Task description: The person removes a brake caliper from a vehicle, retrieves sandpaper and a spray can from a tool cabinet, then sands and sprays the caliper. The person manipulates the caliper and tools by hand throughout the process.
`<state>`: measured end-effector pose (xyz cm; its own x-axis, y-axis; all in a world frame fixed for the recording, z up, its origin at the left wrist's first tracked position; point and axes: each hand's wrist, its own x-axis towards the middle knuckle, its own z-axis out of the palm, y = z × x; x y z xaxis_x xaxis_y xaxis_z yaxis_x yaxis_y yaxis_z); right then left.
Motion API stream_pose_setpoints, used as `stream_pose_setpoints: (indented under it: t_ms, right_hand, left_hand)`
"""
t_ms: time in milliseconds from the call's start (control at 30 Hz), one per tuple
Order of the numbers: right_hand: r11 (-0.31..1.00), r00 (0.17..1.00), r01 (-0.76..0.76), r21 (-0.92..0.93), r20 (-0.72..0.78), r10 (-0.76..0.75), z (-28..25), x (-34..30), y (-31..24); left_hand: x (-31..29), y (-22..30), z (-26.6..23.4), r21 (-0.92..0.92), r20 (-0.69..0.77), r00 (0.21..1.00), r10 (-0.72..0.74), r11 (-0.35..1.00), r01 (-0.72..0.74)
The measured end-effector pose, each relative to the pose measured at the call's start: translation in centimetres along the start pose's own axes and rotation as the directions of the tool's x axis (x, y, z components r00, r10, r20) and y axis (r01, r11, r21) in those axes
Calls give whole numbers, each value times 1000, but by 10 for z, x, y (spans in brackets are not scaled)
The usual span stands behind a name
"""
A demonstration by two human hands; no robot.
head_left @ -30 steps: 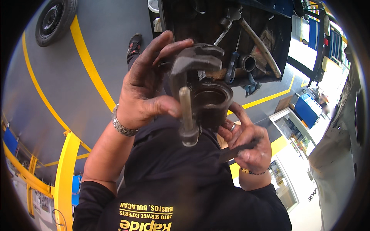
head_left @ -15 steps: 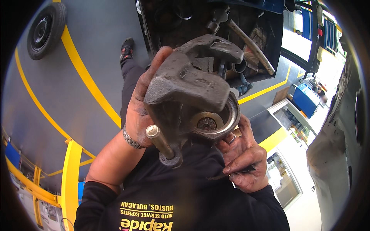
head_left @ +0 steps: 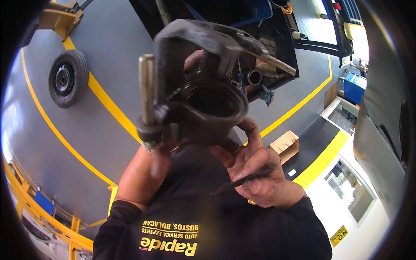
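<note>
A spare wheel lies on the grey floor at far left. The left hand, mostly hidden behind a grimy brake caliper, grips it close to the camera; only a fingertip shows. Its guide pin juts upward. The right hand steadies the caliper's underside, fingers pinching a thin dark tool whose tip is hard to make out.
</note>
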<state>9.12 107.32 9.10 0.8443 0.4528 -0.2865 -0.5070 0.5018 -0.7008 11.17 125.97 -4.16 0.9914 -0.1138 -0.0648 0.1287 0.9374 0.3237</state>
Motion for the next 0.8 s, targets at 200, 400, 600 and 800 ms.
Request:
stream_pose_setpoints:
  t_ms: [200, 400, 600, 800]
  right_hand:
    - [951, 994, 101, -292, 68, -85, 31, 17, -12]
    - [624, 916, 319, -713, 62, -396, 30, 27, -29]
    - [-112, 812, 442, -890, 450, -372, 28, 59, -12]
    - [-110, 905, 360, -926, 376, -198, 46, 63, 4]
  left_hand:
    - [33, 34, 10, -290, 118, 991, -67, 952, 99]
    - [38, 72, -14, -169, 299, 948, -107, 972, 163]
    - [19, 93, -12, 27, 6, 974, -226, 974, 226]
    - [23, 113, -3, 20, 52, 984, -173, 985, 172]
